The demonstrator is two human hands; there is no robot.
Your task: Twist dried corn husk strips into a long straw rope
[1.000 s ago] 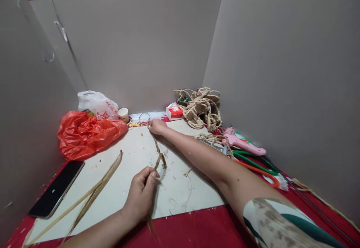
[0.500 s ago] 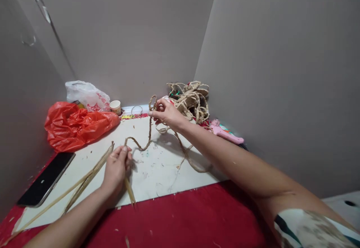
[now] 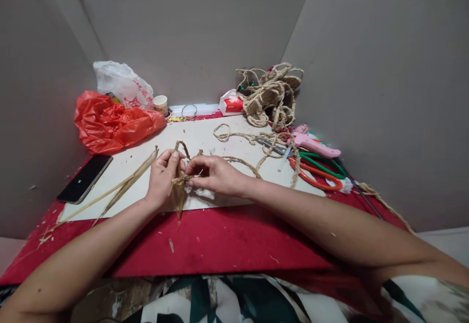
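A thin brown twisted cord (image 3: 182,145) arches up between my two hands over the white board (image 3: 205,137). My left hand (image 3: 163,176) pinches it between thumb and fingers, and a flat dry leaf strip (image 3: 178,200) hangs below that grip. Close beside it, my right hand (image 3: 214,174) is closed on the cord near a bend; its fingertips partly hide the strand. More cord (image 3: 240,161) trails off to the right past my right wrist. Left of my left hand, loose dry strips (image 3: 126,186) lie on the board.
Red bag (image 3: 113,125), white bag (image 3: 122,83), paper cup (image 3: 160,104) and phone (image 3: 86,179) are at the left. Behind stands a tissue pack (image 3: 231,104). Coiled rope (image 3: 271,98), a pink glue gun (image 3: 313,143) and orange-handled scissors (image 3: 315,179) lie right, on red cloth (image 3: 227,240).
My right hand has come down and left, close to my left hand, and the cord between them is now a short arch. The view has tilted downward, showing scissors and my clothing.
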